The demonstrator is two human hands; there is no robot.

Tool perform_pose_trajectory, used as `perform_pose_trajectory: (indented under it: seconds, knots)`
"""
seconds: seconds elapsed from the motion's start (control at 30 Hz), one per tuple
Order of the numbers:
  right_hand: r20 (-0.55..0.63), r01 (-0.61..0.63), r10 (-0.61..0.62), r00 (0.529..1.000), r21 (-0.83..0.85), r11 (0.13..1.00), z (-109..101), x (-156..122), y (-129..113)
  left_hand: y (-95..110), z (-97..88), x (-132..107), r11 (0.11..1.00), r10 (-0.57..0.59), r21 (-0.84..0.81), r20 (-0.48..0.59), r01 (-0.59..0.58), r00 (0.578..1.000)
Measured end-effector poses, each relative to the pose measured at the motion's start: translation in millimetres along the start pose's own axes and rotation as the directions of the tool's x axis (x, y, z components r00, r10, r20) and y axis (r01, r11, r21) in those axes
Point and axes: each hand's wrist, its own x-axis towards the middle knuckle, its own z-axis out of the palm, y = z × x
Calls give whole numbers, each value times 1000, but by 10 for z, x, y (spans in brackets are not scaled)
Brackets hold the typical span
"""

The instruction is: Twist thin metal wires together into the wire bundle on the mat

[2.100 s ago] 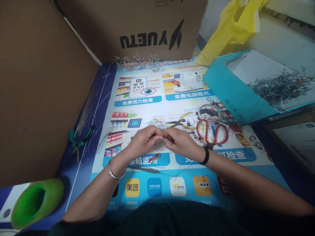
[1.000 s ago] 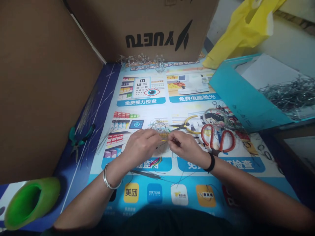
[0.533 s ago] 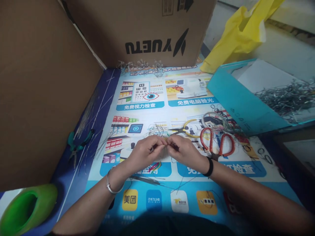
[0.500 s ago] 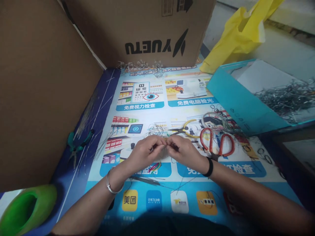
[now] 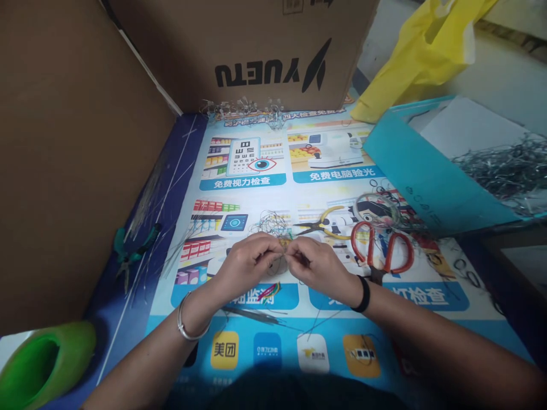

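Note:
My left hand [image 5: 252, 259] and my right hand [image 5: 314, 259] meet over the printed sheet, fingertips almost touching. Both pinch what looks like a thin wire [image 5: 284, 254], mostly hidden by the fingers. Just beyond them lies a tangle of fine wire [image 5: 273, 221]. Pliers with yellow handles [image 5: 329, 219] rest right of the tangle, their jaws toward my hands. Below my left hand is a small bundle of coloured strands [image 5: 269, 291]. Closer to me lies a bunch of straight dark wires [image 5: 256, 316].
Red-handled scissors [image 5: 382, 250] and a clear ring-shaped roll [image 5: 374, 208] lie to the right, near a turquoise box [image 5: 427, 171] of wire pieces. Teal pliers [image 5: 132, 253] and a green tape roll [image 5: 47, 364] are left. Cardboard [image 5: 256, 34] and a yellow bag [image 5: 410, 68] stand behind.
My hands stay pinched together, with only slight shifts of the fingers. The whole view has moved slightly; the objects on the sheet stay in place.

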Motion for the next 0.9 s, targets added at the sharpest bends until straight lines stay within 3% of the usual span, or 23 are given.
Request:
perform_pose_trajectory:
  seconds: [0.63,0.9]
  knots:
    - [-75,189,-204,976,-168,967,17,38,-77,31,-19,2,991,39,131,-15,-37,999]
    - [-56,304,-376,925,-485,820,17,51,-97,-49,15,-11,991,66,115,11,-67,998]
